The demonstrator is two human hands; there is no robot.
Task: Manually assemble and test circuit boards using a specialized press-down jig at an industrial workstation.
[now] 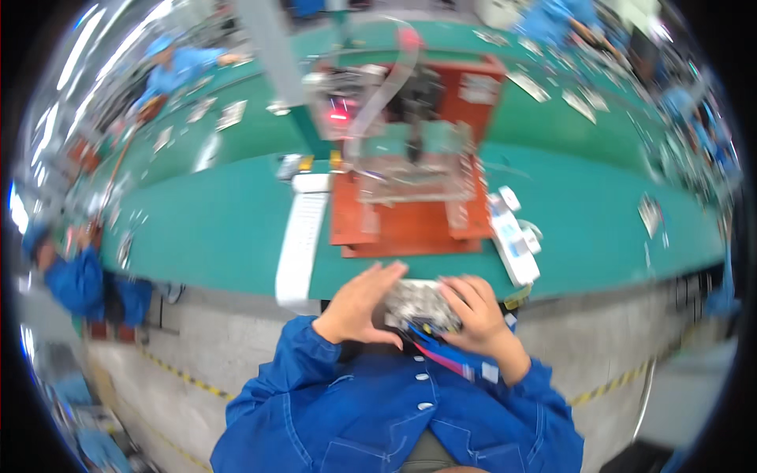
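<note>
In front of my chest, at the bench's near edge, is a silver-grey block-shaped part (423,304), blurred, with dark bits along its lower side. Blue and pink-red wires (441,352) hang from it toward my jacket. My right hand (479,319) grips its right side, fingers over the top. My left hand (363,307) is at its left side, with fingers stretched and thumb spread apart; whether it touches the part I cannot tell. Just beyond stands an orange-red machine fixture (410,240) with a clear plate, a dark vertical tool and a glowing red display.
A long white paper strip (302,236) lies left of the fixture and hangs over the edge of the green bench (213,229). A white power strip (514,246) with plugs sits to its right. People in blue work at the left (87,276) and far benches.
</note>
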